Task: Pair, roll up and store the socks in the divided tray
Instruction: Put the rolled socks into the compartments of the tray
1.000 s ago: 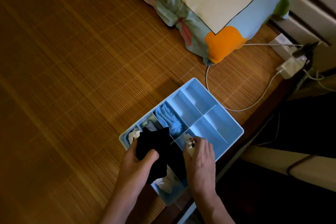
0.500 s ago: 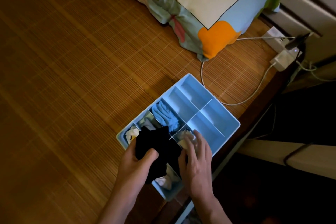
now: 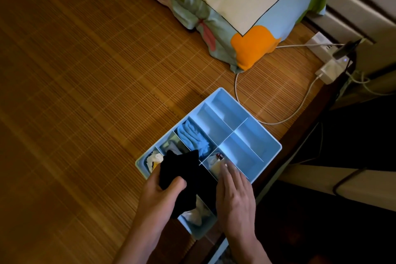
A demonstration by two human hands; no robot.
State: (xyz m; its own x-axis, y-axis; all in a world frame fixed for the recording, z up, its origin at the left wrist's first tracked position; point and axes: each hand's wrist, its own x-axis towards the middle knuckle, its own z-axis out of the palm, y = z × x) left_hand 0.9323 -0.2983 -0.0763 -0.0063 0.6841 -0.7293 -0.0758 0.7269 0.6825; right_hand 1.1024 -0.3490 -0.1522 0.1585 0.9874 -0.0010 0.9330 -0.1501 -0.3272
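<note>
A light blue divided tray (image 3: 270,143) lies on the bamboo mat near the bed's right edge. My left hand (image 3: 160,195) grips a bunch of black socks (image 3: 182,178) over the tray's near compartments. My right hand (image 3: 233,193) lies flat with straight fingers on a white sock roll (image 3: 215,162) in a middle compartment. A blue sock roll (image 3: 194,137) fills one compartment, a grey one (image 3: 171,147) sits beside it, and a white and yellow one (image 3: 154,159) is at the left end. Another white sock (image 3: 195,216) shows under the black socks.
A patterned pillow (image 3: 235,2) lies beyond the tray. A white cable (image 3: 295,111) curves from under it to a charger and power strip (image 3: 325,58) at the right edge. The mat (image 3: 75,103) stretches to the left. Several far tray compartments hold nothing.
My right hand let go of the white sock roll it pinched and now lies flat over it. The left hand keeps its hold on the black socks.
</note>
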